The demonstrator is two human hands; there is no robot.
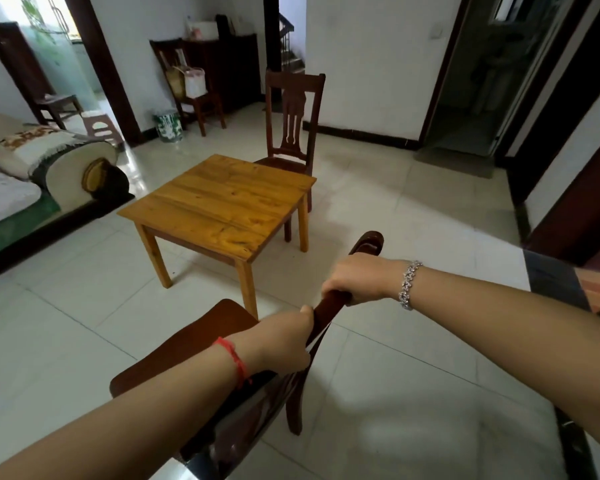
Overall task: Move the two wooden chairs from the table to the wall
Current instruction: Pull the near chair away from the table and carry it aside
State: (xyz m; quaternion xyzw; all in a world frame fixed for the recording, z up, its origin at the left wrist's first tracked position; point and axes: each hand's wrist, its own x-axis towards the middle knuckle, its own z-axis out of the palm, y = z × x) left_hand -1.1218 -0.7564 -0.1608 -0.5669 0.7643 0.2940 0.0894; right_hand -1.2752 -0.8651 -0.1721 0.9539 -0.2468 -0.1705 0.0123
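Both my hands grip the top rail of a dark wooden chair (pixel 201 337) right in front of me. My left hand (pixel 281 344) holds the near part of the rail, my right hand (pixel 355 277) the far part. The chair's seat points left and stands a short way from the low light-wood table (pixel 219 199). A second dark wooden chair (pixel 293 116) stands upright at the table's far side, its seat tucked against the table edge.
A sofa (pixel 32 161) fills the left side. A third chair with bags (pixel 187 84) and a dark cabinet (pixel 236 71) stand against the far wall beside a bin (pixel 168 125). Open doorways lie at far left and right. White tiled floor surrounds the table.
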